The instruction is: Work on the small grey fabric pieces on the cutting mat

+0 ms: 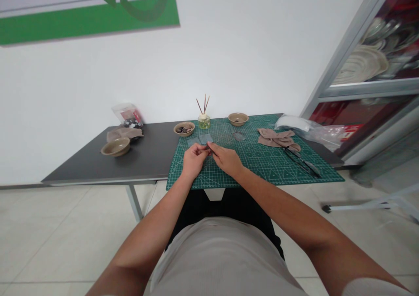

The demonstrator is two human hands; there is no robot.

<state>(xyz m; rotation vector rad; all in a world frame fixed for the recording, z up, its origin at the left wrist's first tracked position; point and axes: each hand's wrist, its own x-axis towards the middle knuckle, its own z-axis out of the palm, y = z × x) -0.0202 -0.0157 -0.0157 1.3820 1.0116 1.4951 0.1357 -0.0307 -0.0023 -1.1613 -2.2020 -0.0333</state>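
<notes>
My left hand [194, 158] and my right hand [225, 157] meet over the near part of the green cutting mat [262, 169]. The fingers of both are pinched together on something small and dark, too hidden to name. Just beyond the fingertips lies a small clear plastic sheet or bag [206, 139], with another beside it on the left. A third clear piece [238, 135] rests farther right on the mat. Behind my hands, a tan bowl [184, 129] contains several dark and brownish pieces. A second tan bowl [238, 119] has a little dark item inside.
A reed diffuser [204, 120] stands between the two bowls. Brown cloth [276, 139], a black strap-like item [301, 161] and a clear plastic bag [307, 128] lie right. Another bowl [115, 147] and a filled clear bag [128, 116] sit on the dark table [150, 156] at left.
</notes>
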